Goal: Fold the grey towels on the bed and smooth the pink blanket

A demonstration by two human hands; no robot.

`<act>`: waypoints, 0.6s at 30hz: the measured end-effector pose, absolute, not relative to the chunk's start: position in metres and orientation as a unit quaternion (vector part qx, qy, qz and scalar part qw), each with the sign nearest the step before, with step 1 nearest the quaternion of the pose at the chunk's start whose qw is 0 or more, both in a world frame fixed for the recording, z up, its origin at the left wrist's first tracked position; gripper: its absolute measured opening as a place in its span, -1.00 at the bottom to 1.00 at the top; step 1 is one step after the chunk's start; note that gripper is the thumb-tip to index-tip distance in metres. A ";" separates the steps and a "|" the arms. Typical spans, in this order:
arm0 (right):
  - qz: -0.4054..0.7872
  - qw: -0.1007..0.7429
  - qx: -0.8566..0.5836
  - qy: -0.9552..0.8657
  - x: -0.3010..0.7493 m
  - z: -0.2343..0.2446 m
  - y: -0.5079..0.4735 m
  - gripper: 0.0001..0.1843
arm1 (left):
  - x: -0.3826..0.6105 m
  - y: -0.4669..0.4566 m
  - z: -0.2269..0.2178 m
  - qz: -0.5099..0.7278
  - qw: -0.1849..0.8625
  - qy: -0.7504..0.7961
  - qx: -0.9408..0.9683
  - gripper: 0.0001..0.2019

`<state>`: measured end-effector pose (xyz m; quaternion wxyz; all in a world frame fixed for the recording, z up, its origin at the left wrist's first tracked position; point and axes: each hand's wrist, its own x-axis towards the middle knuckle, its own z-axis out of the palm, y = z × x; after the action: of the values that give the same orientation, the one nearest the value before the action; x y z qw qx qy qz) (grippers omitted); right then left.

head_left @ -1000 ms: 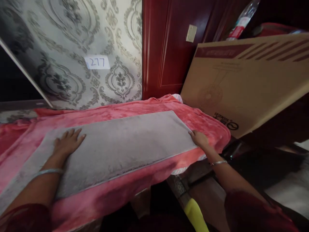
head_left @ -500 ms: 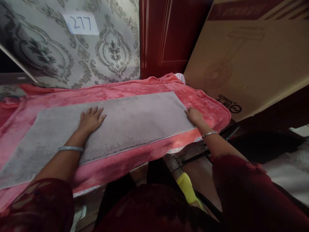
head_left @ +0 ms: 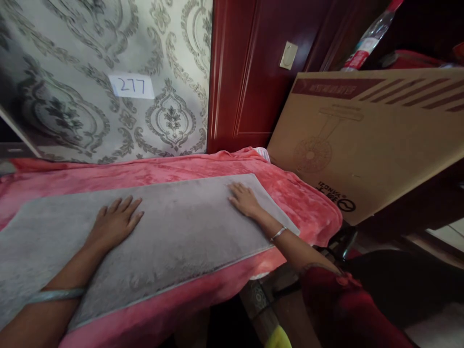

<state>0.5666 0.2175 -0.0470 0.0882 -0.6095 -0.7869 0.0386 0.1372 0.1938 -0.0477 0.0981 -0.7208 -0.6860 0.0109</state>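
Note:
A long grey plush mat (head_left: 181, 227) lies spread over a pink fleece blanket (head_left: 290, 198). My left hand (head_left: 115, 220) rests palm down on the mat's left half, fingers spread and nothing held. Toward the mat's right end, my right hand (head_left: 244, 199) lies flat on the pile with its fingers stretched out. The mat's left end runs out of view, partly behind my left forearm.
A large cardboard box (head_left: 326, 140) leans beyond the blanket's right end, with a plastic bottle (head_left: 368, 43) behind it. Patterned wallpaper with a paper card (head_left: 131, 87) marked 277 and a dark red door (head_left: 250, 72) stand at the back.
My right hand has left the mat's right edge and moved left onto its surface, fingers now flat. My left hand stays spread on the mat. The view has tilted up.

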 end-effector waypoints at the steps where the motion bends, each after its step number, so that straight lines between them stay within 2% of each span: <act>1: 0.051 0.079 -0.588 -0.803 0.559 -0.048 0.227 -0.31 | 0.136 0.195 -0.049 0.014 0.100 -0.686 -0.721 -0.35; 4: 0.064 0.056 -0.575 -0.814 0.563 -0.049 0.255 -0.32 | 0.131 0.197 -0.053 0.014 0.105 -0.686 -0.720 -0.32; 7: 0.057 0.054 -0.640 -0.764 0.597 -0.050 0.276 -0.33 | 0.127 0.199 -0.057 0.012 0.107 -0.687 -0.719 -0.27; 11: 0.040 0.079 -0.699 -0.710 0.635 -0.061 0.290 -0.34 | 0.126 0.199 -0.058 -0.003 0.098 -0.695 -0.713 -0.26; 18: 0.009 0.119 -0.702 -0.702 0.640 -0.081 0.294 -0.38 | 0.127 0.196 -0.053 -0.014 0.074 -0.724 -0.686 -0.24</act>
<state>0.6400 0.2937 -0.0812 0.1191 -0.7019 -0.7022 0.0092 0.1267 0.1962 -0.0530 0.0736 -0.6860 -0.7237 -0.0144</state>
